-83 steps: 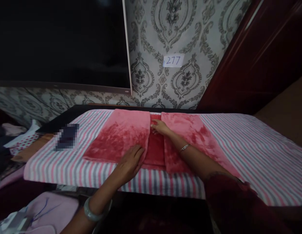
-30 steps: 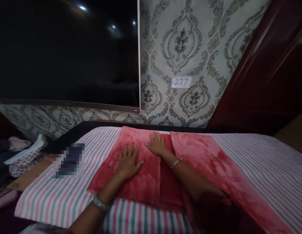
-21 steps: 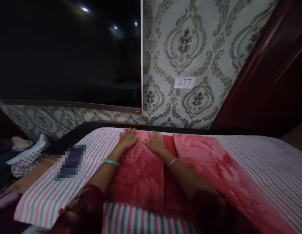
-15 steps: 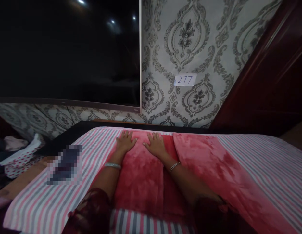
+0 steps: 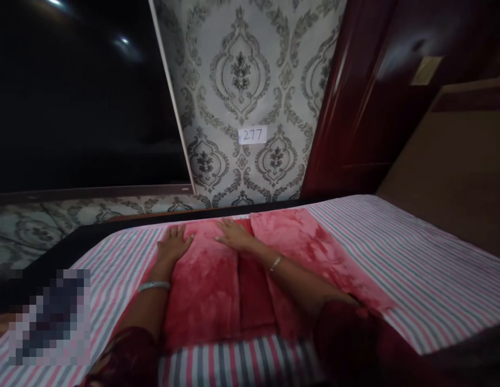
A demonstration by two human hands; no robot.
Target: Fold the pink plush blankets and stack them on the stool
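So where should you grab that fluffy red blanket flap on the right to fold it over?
Probably the right flap by its outer long edge, coming from the right side. It lies flat and free on the striped sheet, while both hands press the left flap.

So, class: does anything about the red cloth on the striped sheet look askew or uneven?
Yes. The red cloth is folded unevenly: its right flap lies spread open, leaving a darker strip uncovered.
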